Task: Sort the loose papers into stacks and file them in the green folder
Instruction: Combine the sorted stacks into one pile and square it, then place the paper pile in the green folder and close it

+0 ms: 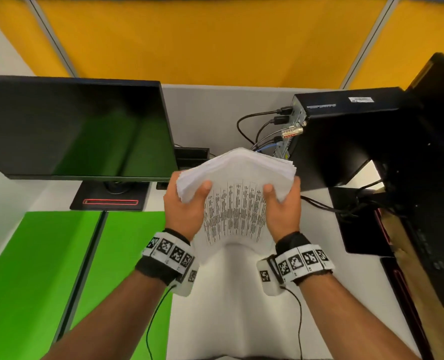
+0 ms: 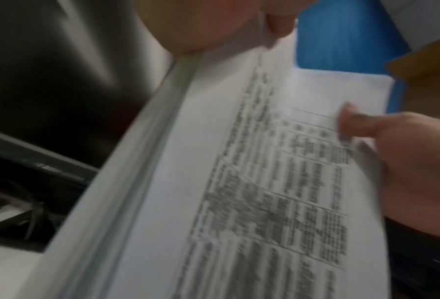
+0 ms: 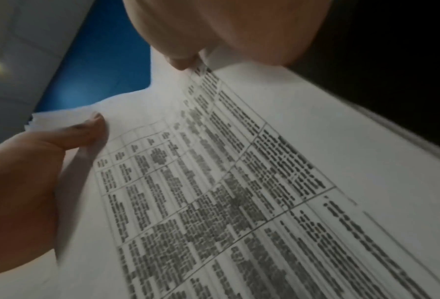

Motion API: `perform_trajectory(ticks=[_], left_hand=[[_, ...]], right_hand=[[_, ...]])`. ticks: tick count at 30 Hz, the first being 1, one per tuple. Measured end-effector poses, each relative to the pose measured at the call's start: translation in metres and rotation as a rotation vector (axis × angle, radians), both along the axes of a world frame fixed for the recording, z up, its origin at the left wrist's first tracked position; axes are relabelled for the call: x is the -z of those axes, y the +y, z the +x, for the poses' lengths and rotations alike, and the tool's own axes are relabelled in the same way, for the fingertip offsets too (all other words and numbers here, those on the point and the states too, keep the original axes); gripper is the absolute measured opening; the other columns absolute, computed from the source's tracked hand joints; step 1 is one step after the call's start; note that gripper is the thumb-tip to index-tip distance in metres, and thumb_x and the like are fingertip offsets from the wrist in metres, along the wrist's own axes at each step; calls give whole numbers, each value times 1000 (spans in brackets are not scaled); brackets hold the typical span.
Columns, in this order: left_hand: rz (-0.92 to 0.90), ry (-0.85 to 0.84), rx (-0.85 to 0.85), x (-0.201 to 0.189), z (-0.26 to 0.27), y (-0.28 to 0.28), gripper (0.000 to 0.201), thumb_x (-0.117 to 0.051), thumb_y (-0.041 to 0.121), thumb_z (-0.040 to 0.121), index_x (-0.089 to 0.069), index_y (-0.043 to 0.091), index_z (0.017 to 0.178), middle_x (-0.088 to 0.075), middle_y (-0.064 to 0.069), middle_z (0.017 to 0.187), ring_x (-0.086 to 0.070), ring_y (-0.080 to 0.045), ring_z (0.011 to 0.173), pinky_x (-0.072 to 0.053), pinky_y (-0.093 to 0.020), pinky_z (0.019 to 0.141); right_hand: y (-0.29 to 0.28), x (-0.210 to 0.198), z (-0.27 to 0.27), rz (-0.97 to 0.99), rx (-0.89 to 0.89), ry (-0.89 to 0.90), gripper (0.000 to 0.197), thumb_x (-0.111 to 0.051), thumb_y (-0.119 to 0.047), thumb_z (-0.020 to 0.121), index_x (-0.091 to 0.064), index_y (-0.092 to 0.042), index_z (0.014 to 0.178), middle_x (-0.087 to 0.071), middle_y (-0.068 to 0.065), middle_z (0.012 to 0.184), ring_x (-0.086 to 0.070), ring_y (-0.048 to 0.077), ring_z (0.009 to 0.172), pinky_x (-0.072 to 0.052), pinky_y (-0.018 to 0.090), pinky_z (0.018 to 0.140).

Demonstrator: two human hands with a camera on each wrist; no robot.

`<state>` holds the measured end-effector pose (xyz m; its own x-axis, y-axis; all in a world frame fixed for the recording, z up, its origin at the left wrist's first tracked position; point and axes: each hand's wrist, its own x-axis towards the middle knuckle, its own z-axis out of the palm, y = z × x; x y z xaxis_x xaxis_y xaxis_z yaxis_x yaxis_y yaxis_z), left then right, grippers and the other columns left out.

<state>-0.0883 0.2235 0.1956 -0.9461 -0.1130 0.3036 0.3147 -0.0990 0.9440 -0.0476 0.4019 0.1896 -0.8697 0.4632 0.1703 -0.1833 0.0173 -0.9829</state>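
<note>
A thick stack of printed white papers (image 1: 235, 193) stands nearly upright above the desk, its top edge bowed away from me. My left hand (image 1: 187, 201) grips the stack's left side, thumb on the printed front sheet. My right hand (image 1: 280, 201) grips the right side the same way. The printed table on the front sheet (image 2: 277, 192) fills the left wrist view, with the right hand's thumb (image 2: 354, 121) on it. The same sheet (image 3: 226, 192) fills the right wrist view, where the left hand's thumb (image 3: 90, 129) presses it. The green folder (image 1: 67, 268) lies open on the desk at the left.
A dark monitor (image 1: 72, 126) on a black stand (image 1: 110, 196) is behind the folder. A black computer box (image 1: 345, 131) with cables (image 1: 262, 126) stands at the right, with more black equipment (image 1: 436, 178) beside it. White desk surface (image 1: 231, 294) lies below the papers. Yellow partition panels (image 1: 202, 40) back the desk.
</note>
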Motion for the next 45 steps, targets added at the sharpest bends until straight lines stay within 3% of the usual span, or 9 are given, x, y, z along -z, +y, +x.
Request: perform_trajectory(ticks=[6, 8, 11, 18, 27, 32, 35, 38, 45], left_hand=[[-87, 122, -30, 10, 4, -13, 62, -70, 27, 76, -36, 56, 117, -51, 16, 117, -55, -12, 109, -48, -26, 91], [-195, 261, -33, 8, -4, -25, 72, -70, 22, 77, -27, 46, 129, -44, -2, 122, -48, -13, 116, -43, -30, 99], [-410, 438, -20, -7, -19, -38, 45, -66, 27, 81, -47, 25, 120, -44, -14, 118, -44, -9, 118, -39, -27, 101], [-513, 470, 41, -15, -29, -42, 21, -67, 18, 82, -63, 5, 98, -54, -13, 104, -55, -14, 101, -42, -25, 92], [-503, 475, 67, -10, -37, -46, 31, -68, 25, 80, -60, 6, 103, -55, -5, 105, -57, -21, 100, -46, -31, 90], [-164, 139, 197, 7, -36, -40, 77, -80, 35, 66, -35, 30, 127, -58, -8, 115, -59, -22, 107, -49, -32, 91], [-37, -123, 202, 17, -27, -30, 58, -84, 43, 58, -57, 27, 107, -72, 12, 95, -66, 1, 90, -52, -15, 76], [-4, -201, 46, 25, -17, -10, 29, -78, 10, 71, -63, 27, 89, -71, 25, 76, -67, 7, 74, -51, -11, 65], [60, -220, -27, 40, -4, -2, 30, -73, 1, 75, -63, 26, 88, -71, 27, 75, -67, 7, 75, -50, -9, 64]], right_hand=[[2, 8, 5, 87, -73, -74, 38, -61, -19, 90, -38, -35, 115, -57, -13, 111, -63, -4, 97, -56, 36, 89], [11, 3, 4, 153, -110, -51, 64, -66, -16, 86, -23, -35, 129, -50, -15, 120, -57, -2, 107, -54, 33, 93], [28, -8, -2, 331, -117, 95, 83, -71, -30, 81, -11, -46, 138, -34, -26, 132, -48, 3, 121, -50, 26, 97], [41, -26, -20, 757, -108, 204, 38, -66, -28, 84, -55, -29, 120, -38, -2, 123, -37, -9, 117, -33, 5, 98], [38, -20, -29, 644, -42, 252, 35, -70, -30, 79, -61, -15, 109, -48, 4, 117, -49, 10, 113, -45, 27, 98], [35, -22, -29, 325, -70, 241, 46, -69, -45, 79, -51, -28, 117, -55, 2, 110, -59, 6, 99, -52, 24, 81], [30, -7, -26, 129, -123, 74, 63, -72, -53, 69, -47, -26, 120, -58, 0, 113, -63, -3, 95, -54, 18, 74], [14, 6, -26, -16, -59, -39, 65, -73, -69, 55, -58, -27, 103, -66, -8, 101, -67, -6, 89, -57, 21, 78], [5, 14, -16, -66, 40, 11, 51, -78, -41, 64, -58, -20, 107, -66, -10, 100, -65, -10, 89, -50, 8, 72]])
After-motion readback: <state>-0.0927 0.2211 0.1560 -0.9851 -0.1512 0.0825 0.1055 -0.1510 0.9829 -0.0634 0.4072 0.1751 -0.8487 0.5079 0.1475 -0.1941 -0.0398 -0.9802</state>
